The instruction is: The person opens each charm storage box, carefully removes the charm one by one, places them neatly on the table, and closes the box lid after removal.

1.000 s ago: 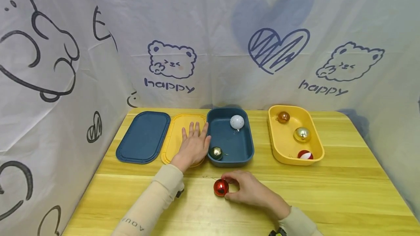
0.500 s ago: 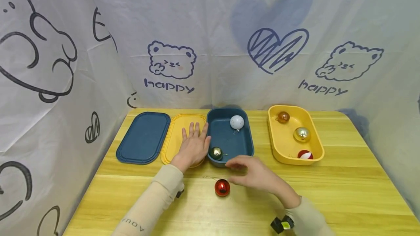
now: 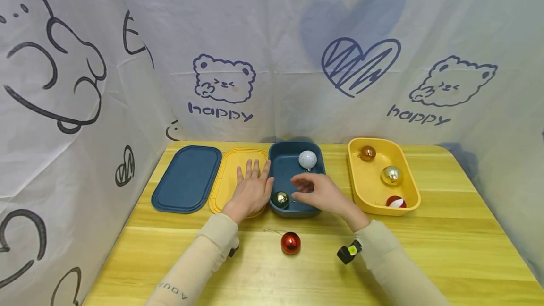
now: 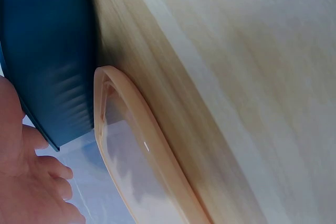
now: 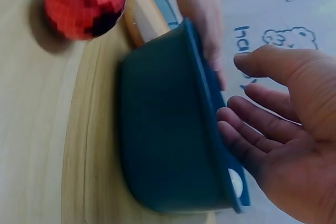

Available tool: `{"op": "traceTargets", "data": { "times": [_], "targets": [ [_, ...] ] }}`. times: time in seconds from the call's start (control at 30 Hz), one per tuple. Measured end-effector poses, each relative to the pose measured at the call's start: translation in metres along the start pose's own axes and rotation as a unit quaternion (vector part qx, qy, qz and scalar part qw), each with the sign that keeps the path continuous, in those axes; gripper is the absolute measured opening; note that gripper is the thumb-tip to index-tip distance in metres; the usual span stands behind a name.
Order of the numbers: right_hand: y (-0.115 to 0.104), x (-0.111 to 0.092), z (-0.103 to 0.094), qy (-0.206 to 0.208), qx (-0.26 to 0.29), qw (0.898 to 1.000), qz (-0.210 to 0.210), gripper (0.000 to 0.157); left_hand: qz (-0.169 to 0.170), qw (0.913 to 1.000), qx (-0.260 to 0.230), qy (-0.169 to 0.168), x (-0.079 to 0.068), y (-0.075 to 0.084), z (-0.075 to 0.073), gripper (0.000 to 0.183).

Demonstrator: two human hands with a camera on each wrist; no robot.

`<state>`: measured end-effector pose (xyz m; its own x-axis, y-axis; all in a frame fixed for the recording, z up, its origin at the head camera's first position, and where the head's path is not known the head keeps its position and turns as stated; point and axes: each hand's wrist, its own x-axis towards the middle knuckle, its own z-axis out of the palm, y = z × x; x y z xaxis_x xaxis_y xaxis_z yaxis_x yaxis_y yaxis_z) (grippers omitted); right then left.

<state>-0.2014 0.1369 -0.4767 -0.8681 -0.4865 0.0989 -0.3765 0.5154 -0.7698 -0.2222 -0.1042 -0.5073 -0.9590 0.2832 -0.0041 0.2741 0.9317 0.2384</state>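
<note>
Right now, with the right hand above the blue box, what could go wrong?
The red ball lies loose on the table in front of the blue box, so a bump could roll it. The right hand appears close to the green-gold ball inside and might knock it. The left hand lies close beside the box; a slip could nudge it.

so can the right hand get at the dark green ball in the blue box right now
Probably yes: the empty right hand hovers above the open blue box, just right of the dark green ball. Nothing covers it; the left hand is beside the box.
</note>
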Motion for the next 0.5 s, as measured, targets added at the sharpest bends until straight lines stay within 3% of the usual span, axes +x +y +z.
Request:
{"op": "traceTargets", "data": {
  "times": [0.5],
  "targets": [
    [0.008,0.024,0.019,-0.067,-0.034,0.997,0.007,0.052,0.006,0.9999,-0.006,-0.007,0.000,-0.001,-0.003,0.062]
  ]
}}
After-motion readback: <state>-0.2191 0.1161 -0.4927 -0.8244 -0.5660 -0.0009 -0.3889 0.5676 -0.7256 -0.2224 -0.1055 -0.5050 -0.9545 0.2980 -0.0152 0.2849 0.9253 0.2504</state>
